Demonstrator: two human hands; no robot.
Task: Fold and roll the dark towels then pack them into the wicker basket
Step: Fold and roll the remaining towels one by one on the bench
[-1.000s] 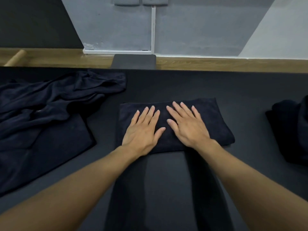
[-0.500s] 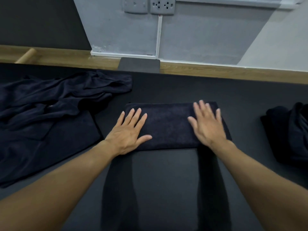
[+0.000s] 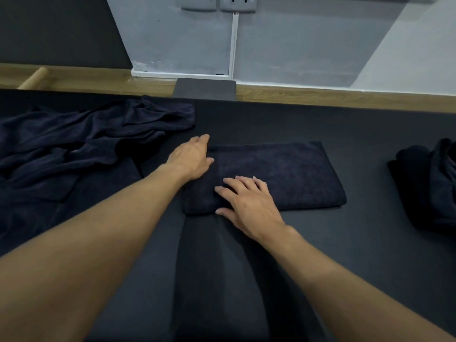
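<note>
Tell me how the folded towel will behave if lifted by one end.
Probably floppy: the folded towel is soft cloth, like the crumpled towels to its left, so a lifted end would likely sag and unfold. Lying flat under the right hand, it seems unlikely to roll.

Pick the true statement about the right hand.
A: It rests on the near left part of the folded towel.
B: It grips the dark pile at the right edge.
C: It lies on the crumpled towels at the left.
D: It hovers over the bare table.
A: the right hand lies with spread fingers on the folded towel, close to its near left corner.
</note>
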